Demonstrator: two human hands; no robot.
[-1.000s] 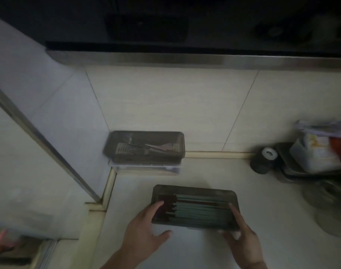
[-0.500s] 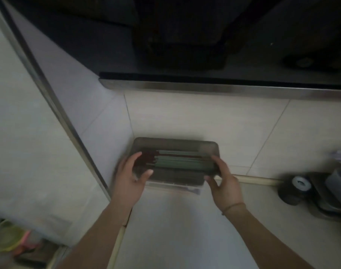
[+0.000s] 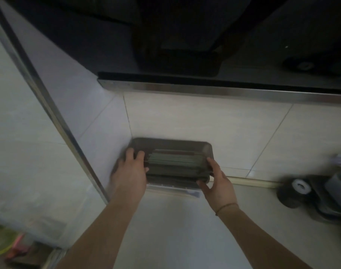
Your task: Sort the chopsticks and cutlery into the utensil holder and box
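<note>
Dim light falls over a pale countertop (image 3: 185, 230) set into a tiled corner, with a dark cabinet and a metal trim strip (image 3: 224, 92) overhead. Against the back wall in that corner sits a stack of two smoky, see-through boxes. The upper box (image 3: 171, 146) holds a row of chopsticks (image 3: 177, 159) lying flat, greenish along most of their length and dark red toward the left ends. It rests on top of the lower box (image 3: 171, 181), whose pale base edge shows just under it; what lies inside the lower one cannot be made out.

Both hands hold the upper box by its short ends. The left hand (image 3: 129, 171) wraps the left end, fingers curled over the rim and onto the lid. The right hand (image 3: 218, 181) grips the right end, fingers bent round the corner and thumb below near the front edge. A thin band (image 3: 227, 206) circles the right wrist.

Well to the right, near the wall, stands a dark round holder with a white top (image 3: 299, 186), blurred, beside a dark tray (image 3: 329, 202) carrying pale packets. Low at the left, beyond the counter's edge, some green and pink items (image 3: 4, 243) show, too blurred to name.
</note>
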